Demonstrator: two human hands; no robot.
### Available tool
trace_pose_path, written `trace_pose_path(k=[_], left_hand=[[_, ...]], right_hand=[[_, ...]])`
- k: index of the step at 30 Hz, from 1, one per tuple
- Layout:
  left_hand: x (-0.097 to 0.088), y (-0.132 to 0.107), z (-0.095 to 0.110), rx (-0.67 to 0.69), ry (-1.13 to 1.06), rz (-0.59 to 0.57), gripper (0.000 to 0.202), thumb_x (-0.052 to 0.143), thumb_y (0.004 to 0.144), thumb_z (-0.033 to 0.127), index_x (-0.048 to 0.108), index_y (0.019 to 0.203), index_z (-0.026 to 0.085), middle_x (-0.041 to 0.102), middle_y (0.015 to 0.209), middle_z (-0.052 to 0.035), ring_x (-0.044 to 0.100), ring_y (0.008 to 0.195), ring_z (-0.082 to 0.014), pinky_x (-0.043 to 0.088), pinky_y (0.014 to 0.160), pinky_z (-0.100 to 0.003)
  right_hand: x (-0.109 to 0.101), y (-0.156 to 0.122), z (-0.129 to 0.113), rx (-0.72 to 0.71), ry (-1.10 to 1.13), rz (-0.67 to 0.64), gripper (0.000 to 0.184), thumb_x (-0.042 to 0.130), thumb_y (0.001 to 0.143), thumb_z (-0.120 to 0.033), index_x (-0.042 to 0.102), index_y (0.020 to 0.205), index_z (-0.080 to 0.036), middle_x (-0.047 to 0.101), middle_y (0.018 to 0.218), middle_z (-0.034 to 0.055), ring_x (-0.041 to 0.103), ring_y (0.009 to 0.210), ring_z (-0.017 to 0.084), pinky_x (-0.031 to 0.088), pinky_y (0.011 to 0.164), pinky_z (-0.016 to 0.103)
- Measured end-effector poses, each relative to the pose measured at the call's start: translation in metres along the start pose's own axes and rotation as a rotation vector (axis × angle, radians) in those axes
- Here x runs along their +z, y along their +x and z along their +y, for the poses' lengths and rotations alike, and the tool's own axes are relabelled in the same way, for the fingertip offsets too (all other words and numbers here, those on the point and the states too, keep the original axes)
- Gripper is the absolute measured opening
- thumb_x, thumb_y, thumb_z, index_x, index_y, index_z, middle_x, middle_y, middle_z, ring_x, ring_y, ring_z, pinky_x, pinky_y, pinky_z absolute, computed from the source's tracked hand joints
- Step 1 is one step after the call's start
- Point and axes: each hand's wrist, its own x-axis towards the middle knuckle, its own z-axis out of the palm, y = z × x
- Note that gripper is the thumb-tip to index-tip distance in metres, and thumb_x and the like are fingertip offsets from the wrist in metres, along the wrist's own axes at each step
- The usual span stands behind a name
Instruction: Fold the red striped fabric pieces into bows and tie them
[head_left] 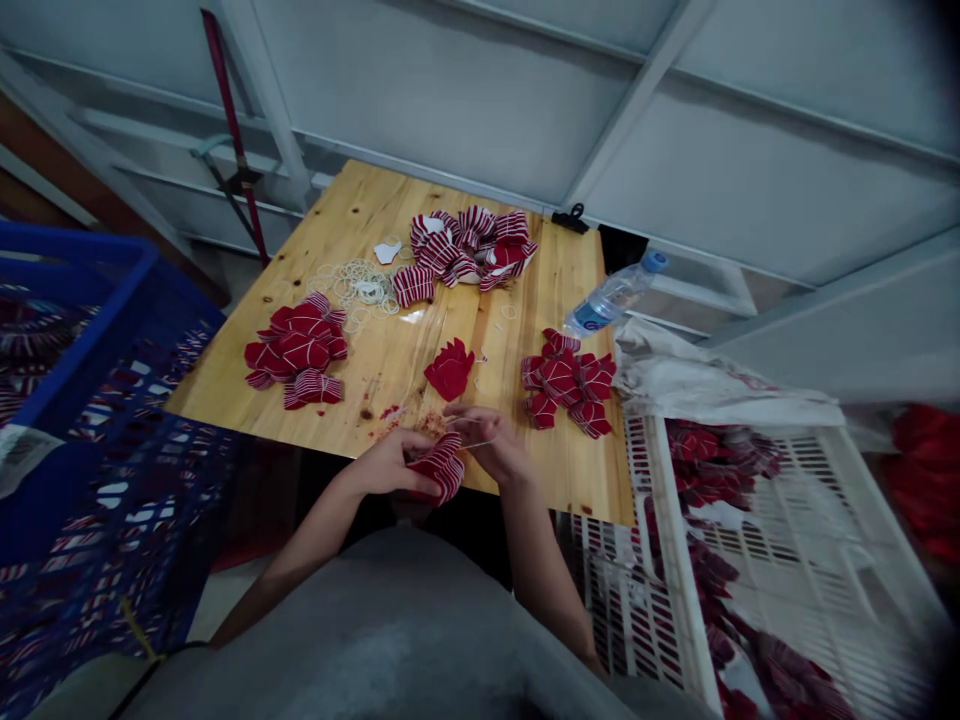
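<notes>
Near the table's front edge, my left hand (pixel 394 462) is closed on a bundle of red-and-white striped fabric pieces (pixel 444 472). My right hand (pixel 487 440) is beside it with a pale rubber band (pixel 474 443) stretched on its fingers, reaching toward the bundle. Just beyond my hands lies a small stack of loose red fabric pieces (pixel 451 370). Banded red bundles are heaped at the left (pixel 296 350) and another heap of banded bundles (pixel 570 382) is at the right. A tangle of pale rubber bands (pixel 360 290) lies farther back.
Striped bundles (pixel 469 245) lie at the back of the wooden table (pixel 375 370). A plastic bottle (pixel 611 298) and a black clip (pixel 570 218) are near the right edge. A blue crate (pixel 112 440) stands left, a white crate (pixel 679 560) right, both with fabric. A panelled wall (pixel 465 100) is behind.
</notes>
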Motion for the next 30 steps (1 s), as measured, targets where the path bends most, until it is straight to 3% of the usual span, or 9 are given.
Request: trace_pose_path(k=[5, 8, 11, 14, 16, 20, 25, 27, 30], left_hand=[[-0.003, 0.004, -0.003, 0.051, 0.094, 0.016, 0.028, 0.084, 0.056, 0.028, 0.076, 0.079, 0.015, 0.071, 0.070, -0.0011, 0.063, 0.063, -0.0170, 0.049, 0.062, -0.026], [-0.001, 0.007, -0.002, 0.106, 0.186, 0.025, 0.027, 0.083, 0.061, 0.031, 0.076, 0.082, 0.016, 0.073, 0.074, -0.0019, 0.065, 0.070, -0.0188, 0.051, 0.070, -0.029], [-0.001, 0.008, 0.002, 0.232, 0.246, 0.047, 0.034, 0.083, 0.063, 0.031, 0.077, 0.094, 0.020, 0.075, 0.102, -0.0074, 0.068, 0.098, -0.0250, 0.050, 0.090, -0.036], [-0.004, 0.006, 0.004, 0.342, 0.284, 0.127, 0.042, 0.085, 0.062, 0.029, 0.076, 0.102, 0.023, 0.065, 0.130, -0.0105, 0.058, 0.123, -0.0280, 0.041, 0.105, -0.039], [-0.006, 0.003, 0.003, 0.320, 0.323, 0.193, 0.039, 0.084, 0.062, 0.029, 0.077, 0.099, 0.022, 0.070, 0.119, -0.0097, 0.063, 0.114, -0.0277, 0.045, 0.100, -0.038], [-0.007, -0.004, 0.002, 0.185, 0.440, 0.210, 0.018, 0.078, 0.065, 0.023, 0.077, 0.082, 0.017, 0.074, 0.073, -0.0016, 0.067, 0.071, -0.0215, 0.050, 0.066, -0.028], [-0.005, -0.010, 0.005, 0.176, 0.571, 0.270, 0.008, 0.073, 0.061, 0.011, 0.073, 0.068, 0.015, 0.067, 0.060, 0.0020, 0.060, 0.058, -0.0151, 0.039, 0.054, -0.022], [-0.005, -0.013, 0.003, 0.167, 0.515, 0.273, 0.010, 0.074, 0.063, 0.016, 0.074, 0.072, 0.015, 0.067, 0.062, 0.0023, 0.059, 0.059, -0.0148, 0.040, 0.055, -0.022], [-0.004, -0.016, -0.001, 0.148, 0.349, 0.284, 0.025, 0.080, 0.063, 0.026, 0.075, 0.085, 0.014, 0.072, 0.073, -0.0002, 0.064, 0.069, -0.0179, 0.048, 0.065, -0.026]], right_hand=[[0.006, -0.006, 0.004, 0.043, 0.100, -0.052, 0.059, 0.076, 0.061, -0.069, 0.073, 0.096, -0.022, 0.070, 0.091, 0.0070, 0.066, 0.081, 0.020, 0.055, 0.080, 0.037], [0.011, -0.006, 0.004, -0.048, 0.126, -0.094, 0.070, 0.083, 0.057, -0.060, 0.067, 0.116, -0.026, 0.068, 0.118, 0.0097, 0.064, 0.110, 0.026, 0.047, 0.101, 0.043], [0.007, -0.004, 0.002, -0.109, 0.047, -0.141, 0.085, 0.087, 0.048, -0.060, 0.061, 0.123, -0.029, 0.058, 0.137, 0.0111, 0.058, 0.122, 0.031, 0.043, 0.104, 0.049], [-0.006, -0.005, -0.007, -0.173, -0.074, -0.206, 0.087, 0.088, 0.051, -0.054, 0.054, 0.128, -0.032, 0.054, 0.140, 0.0103, 0.058, 0.121, 0.029, 0.043, 0.104, 0.048], [-0.010, -0.008, -0.018, -0.235, -0.196, -0.258, 0.086, 0.088, 0.058, -0.045, 0.048, 0.134, -0.033, 0.052, 0.142, 0.0101, 0.059, 0.120, 0.027, 0.043, 0.105, 0.048], [0.008, -0.017, -0.042, -0.315, -0.739, -0.361, 0.072, 0.079, 0.069, -0.025, 0.049, 0.135, -0.026, 0.055, 0.136, 0.0118, 0.060, 0.115, 0.026, 0.046, 0.100, 0.044], [0.046, -0.020, -0.057, -0.273, -1.301, -0.407, 0.045, 0.067, 0.067, -0.019, 0.060, 0.111, -0.018, 0.069, 0.100, 0.0077, 0.064, 0.085, 0.023, 0.048, 0.076, 0.033], [0.047, -0.020, -0.058, -0.255, -1.342, -0.379, 0.032, 0.067, 0.069, -0.024, 0.059, 0.100, -0.018, 0.068, 0.088, 0.0052, 0.061, 0.076, 0.020, 0.045, 0.068, 0.029], [0.035, -0.023, -0.059, -0.223, -1.130, -0.367, 0.026, 0.065, 0.070, -0.023, 0.054, 0.094, -0.020, 0.061, 0.078, -0.0007, 0.053, 0.065, 0.014, 0.039, 0.059, 0.024]])
